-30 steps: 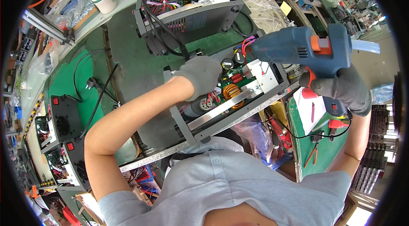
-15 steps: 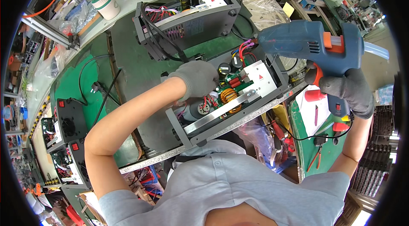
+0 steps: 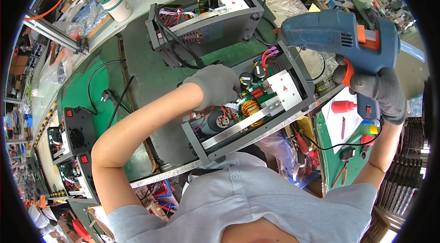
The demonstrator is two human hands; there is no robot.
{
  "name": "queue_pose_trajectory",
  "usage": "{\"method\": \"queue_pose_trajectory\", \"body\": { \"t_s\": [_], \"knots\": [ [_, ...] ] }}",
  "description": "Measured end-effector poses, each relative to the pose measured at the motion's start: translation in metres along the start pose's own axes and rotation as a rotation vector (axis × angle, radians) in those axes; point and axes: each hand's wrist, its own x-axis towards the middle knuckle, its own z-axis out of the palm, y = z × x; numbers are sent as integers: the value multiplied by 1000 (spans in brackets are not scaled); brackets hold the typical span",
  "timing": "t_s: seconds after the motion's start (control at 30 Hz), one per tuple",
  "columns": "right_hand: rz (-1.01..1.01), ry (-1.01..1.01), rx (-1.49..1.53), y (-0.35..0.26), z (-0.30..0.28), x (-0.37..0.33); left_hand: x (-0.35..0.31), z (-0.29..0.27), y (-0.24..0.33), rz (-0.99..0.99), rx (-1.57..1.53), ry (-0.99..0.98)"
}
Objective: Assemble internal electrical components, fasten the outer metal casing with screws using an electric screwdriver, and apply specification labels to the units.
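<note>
My right hand [image 3: 382, 94], in a dark grey glove, is wrapped round the handle of a blue glue gun [image 3: 318, 32] with an orange trigger. Its nozzle points left, above the far right corner of an open dark electronics unit [image 3: 206, 153]. A clear glue stick [image 3: 412, 52] sticks out of the back. My left hand [image 3: 214, 86], also gloved, is closed at the far left part of that unit; its fingertips, and anything in them, are hidden. Beside it show black capacitors [image 3: 246, 78], a copper coil [image 3: 250, 108] and a white plate [image 3: 284, 89].
Beyond stands a second open unit [image 3: 211, 34] with a black cable draped over it. More units [image 3: 78, 131] stand at the left, near a plug [image 3: 107, 95]. A green side table [image 3: 327, 165] at right holds a red bottle [image 3: 343, 106] and pliers [image 3: 340, 175]. A lidded cup [image 3: 116, 5] stands far left.
The glue gun has risen slightly away from me, its nozzle now farther from the unit's red wires. My left hand stays at the unit. The whole view has shifted a little.
</note>
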Motion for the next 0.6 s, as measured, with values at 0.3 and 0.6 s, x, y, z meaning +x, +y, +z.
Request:
{"method": "queue_pose_trajectory", "body": {
  "t_s": [0.3, 0.6],
  "knots": [
    [-53, -14, 23, 5, 3, 11, 5, 29, 6, -70, 249, 77],
    [-76, -9, 48, 4, 2, 10, -2, 23, -1, 99, 200, 65]
  ]
}}
